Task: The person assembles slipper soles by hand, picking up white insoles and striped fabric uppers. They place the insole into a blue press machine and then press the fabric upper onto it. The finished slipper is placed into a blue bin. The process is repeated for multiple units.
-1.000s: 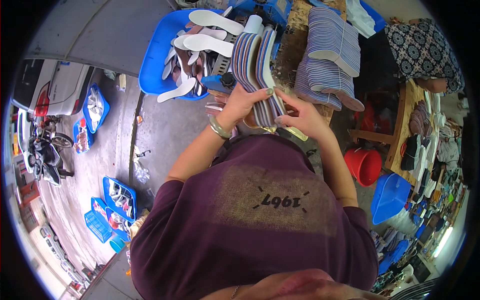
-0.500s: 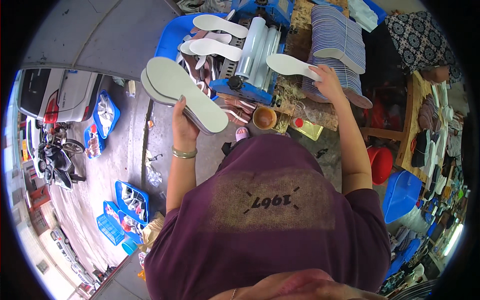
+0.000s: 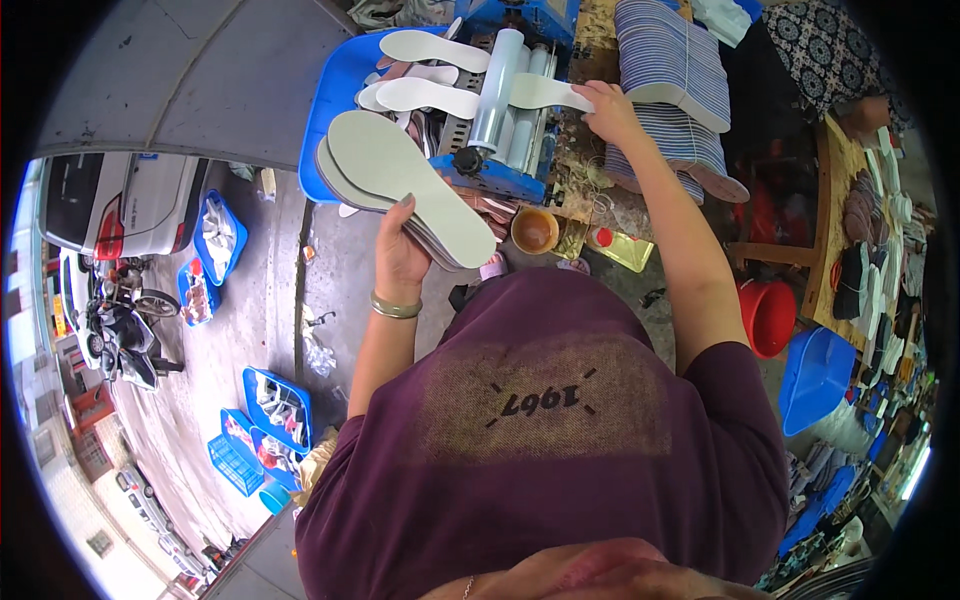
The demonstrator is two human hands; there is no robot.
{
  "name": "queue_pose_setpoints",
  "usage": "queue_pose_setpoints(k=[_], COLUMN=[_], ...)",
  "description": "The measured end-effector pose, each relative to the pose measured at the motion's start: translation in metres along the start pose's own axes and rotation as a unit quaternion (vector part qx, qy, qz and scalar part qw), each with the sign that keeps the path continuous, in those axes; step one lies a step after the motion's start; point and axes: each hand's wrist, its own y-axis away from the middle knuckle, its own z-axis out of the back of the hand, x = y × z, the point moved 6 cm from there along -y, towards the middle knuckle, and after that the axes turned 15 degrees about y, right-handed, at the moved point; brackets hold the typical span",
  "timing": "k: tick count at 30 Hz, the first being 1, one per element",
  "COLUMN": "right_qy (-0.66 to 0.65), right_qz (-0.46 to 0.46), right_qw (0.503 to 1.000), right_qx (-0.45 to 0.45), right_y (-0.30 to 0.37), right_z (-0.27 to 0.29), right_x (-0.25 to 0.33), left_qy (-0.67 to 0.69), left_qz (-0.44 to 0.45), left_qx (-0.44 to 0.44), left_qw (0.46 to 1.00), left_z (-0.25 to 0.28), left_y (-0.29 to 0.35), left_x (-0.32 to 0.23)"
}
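Note:
My left hand (image 3: 402,258) is closed round a small stack of pale shoe insoles (image 3: 412,180), thumb on top, to the left of a blue roller machine (image 3: 500,182). With my right hand (image 3: 610,112) I pinch one end of a single white insole (image 3: 545,92). Its other end lies against the machine's shiny rollers (image 3: 498,95), on their right side; whether it is between them I cannot tell. Several white insoles (image 3: 430,97) rest at the machine's left side, over a blue tub (image 3: 318,150) filled with more insoles.
Tied stacks of striped insoles (image 3: 670,60) stand on the wooden bench (image 3: 590,190) at right. A bowl of brown liquid (image 3: 535,232) and a yellowish tin (image 3: 632,252) sit near my feet. Red and blue tubs (image 3: 818,375) are farther right; blue crates (image 3: 277,405) stand on the floor at left.
My right hand has moved up and left, bringing the single insole to the rollers. My left hand has shifted right with its stack, nearer the machine.

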Motion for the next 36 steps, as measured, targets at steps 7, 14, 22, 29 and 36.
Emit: queue_pose_setpoints(k=[7, 14, 22, 29, 36], right_qy=[-0.145, -0.5, -0.375, -0.24, -0.003], right_qz=[0.052, 0.083, 0.062, -0.024, -0.039], right_qw=[0.984, 0.829, 0.911, 0.964, 0.999], right_qx=[-0.093, 0.237, 0.162, 0.11, 0.029], right_y=[0.018, 0.1, 0.105, 0.035, -0.021], right_z=[0.065, 0.117, 0.113, 0.101, 0.058], right_x=[0.074, 0.172, 0.173, 0.058, -0.071], left_qy=[-0.047, -0.038, -0.146, -0.038, 0.028], left_qz=[-0.006, -0.031, -0.073, -0.034, 0.006], left_qx=[-0.005, -0.02, -0.044, -0.056, -0.031], left_qw=[0.999, 0.999, 0.986, 0.997, 0.999], left_z=[-0.005, -0.008, -0.004, -0.009, 0.007], left_y=[0.002, 0.004, -0.001, 0.004, 0.015], left_x=[0.014, 0.02, 0.031, 0.019, 0.015])
